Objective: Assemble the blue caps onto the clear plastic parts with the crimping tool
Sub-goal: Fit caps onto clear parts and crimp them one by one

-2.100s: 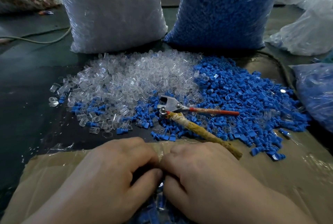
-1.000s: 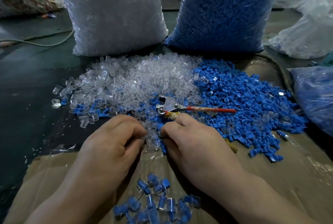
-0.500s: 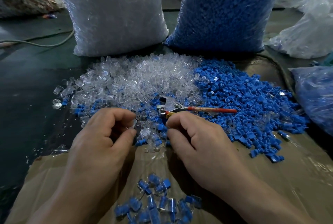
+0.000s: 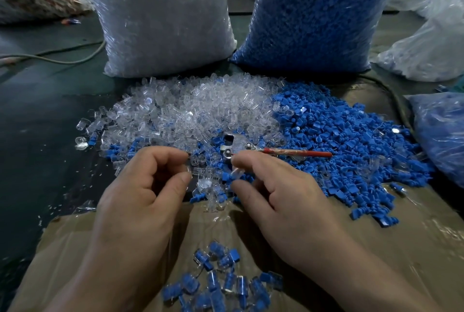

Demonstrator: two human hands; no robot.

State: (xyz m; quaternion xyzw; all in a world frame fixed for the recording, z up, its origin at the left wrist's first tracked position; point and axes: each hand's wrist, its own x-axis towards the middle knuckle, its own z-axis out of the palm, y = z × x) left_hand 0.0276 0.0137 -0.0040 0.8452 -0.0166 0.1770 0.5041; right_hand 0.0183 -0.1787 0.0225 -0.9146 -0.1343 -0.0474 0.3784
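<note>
My left hand (image 4: 150,186) pinches a small clear part (image 4: 187,170) between thumb and forefinger at the near edge of the clear parts pile (image 4: 190,110). My right hand (image 4: 278,193) pinches another small clear-looking part (image 4: 237,173) just in front of the crimping tool (image 4: 236,145). The tool lies on the parts, its red handle (image 4: 296,153) pointing right and its other handle hidden under my right hand. The blue caps pile (image 4: 351,140) spreads to the right. Several assembled blue-and-clear pieces (image 4: 221,279) lie on the cardboard (image 4: 401,249) between my wrists.
A big bag of clear parts (image 4: 160,17) and a big bag of blue caps (image 4: 313,10) stand behind the piles. Another blue-filled bag (image 4: 442,135) lies at the right edge, with white bags (image 4: 426,47) beyond it. A cable (image 4: 62,59) crosses the dark table at the left.
Both hands moved forward off the cardboard, uncovering the assembled pieces, and reached into the near edge of the piles. Each now pinches a small part.
</note>
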